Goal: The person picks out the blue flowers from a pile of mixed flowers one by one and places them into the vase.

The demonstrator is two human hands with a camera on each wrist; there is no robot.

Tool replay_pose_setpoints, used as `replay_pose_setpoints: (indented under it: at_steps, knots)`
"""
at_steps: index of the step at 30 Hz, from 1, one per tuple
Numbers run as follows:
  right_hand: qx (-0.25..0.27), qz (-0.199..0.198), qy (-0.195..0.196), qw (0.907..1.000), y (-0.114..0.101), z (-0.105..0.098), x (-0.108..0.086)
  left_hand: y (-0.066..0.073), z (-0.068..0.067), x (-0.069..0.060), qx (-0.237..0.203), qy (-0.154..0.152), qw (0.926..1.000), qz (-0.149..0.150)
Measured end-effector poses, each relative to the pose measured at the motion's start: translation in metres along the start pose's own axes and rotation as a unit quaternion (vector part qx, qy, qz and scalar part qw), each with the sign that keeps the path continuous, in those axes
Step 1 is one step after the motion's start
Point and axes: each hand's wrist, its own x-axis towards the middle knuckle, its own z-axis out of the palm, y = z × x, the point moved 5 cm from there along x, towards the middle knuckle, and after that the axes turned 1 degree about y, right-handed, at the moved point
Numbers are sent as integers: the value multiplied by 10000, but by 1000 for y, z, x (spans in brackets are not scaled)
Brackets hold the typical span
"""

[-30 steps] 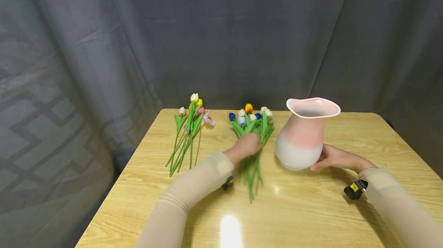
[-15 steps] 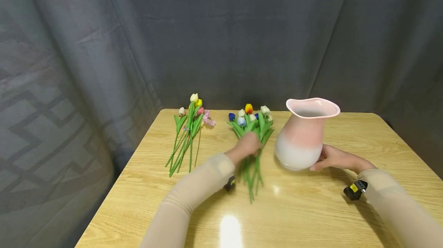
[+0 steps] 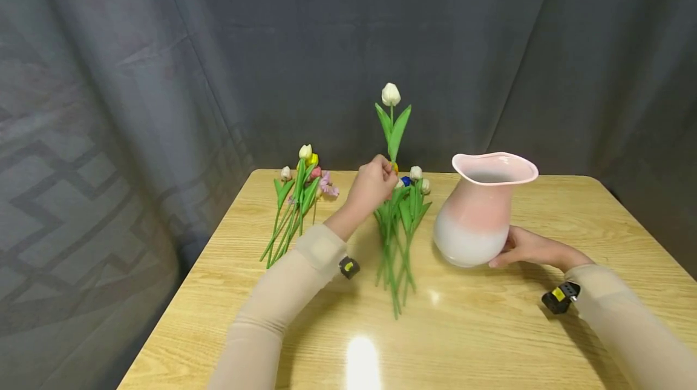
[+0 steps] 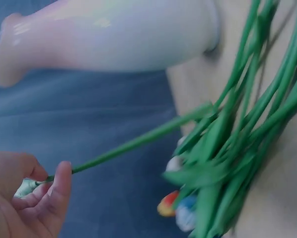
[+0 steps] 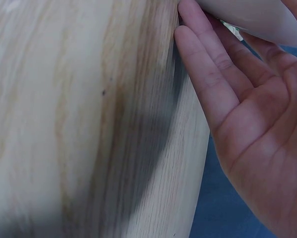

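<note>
My left hand (image 3: 371, 187) pinches the green stem of a white tulip (image 3: 391, 95), which stands upright above the middle bunch of tulips (image 3: 405, 221). In the left wrist view the tulip's stem (image 4: 128, 146) runs from my thumb and fingers to near the bunch, where its lower end overlaps the leaves. A pink-and-white vase (image 3: 474, 214) with a wavy rim stands right of the bunch. My right hand (image 3: 536, 249) rests against the vase's lower right side, thumb in front. Its fingers look mostly straight in the right wrist view; some fingertips are hidden at the vase.
On the left of the wooden table (image 3: 435, 335) lies another bunch of flowers (image 3: 296, 208), with white, yellow, pink and lilac heads. Grey curtains (image 3: 348, 45) hang behind the table and on its left. The table's back edge lies just behind the flower heads.
The left hand has risen from the middle bunch and moved back, lifting one white tulip upright out of it. The right hand and the vase have stayed in place.
</note>
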Motion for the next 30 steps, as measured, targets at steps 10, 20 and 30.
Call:
replay_pose_setpoints:
  at_steps: [10, 20, 30]
  knots:
    - [21, -150, 2, 9999, -2, 0, 0, -23, -55, -2, 656, 632, 9951, -390]
    - [-145, -8, 138, 9998, -3, -1, -2, -86, -46, -6, 1445, 9, 9862, -805]
    - [-147, -48, 92, 9998, -7, 1, -1, -135, -16, -18, 2560, -1111, 9471, -1587]
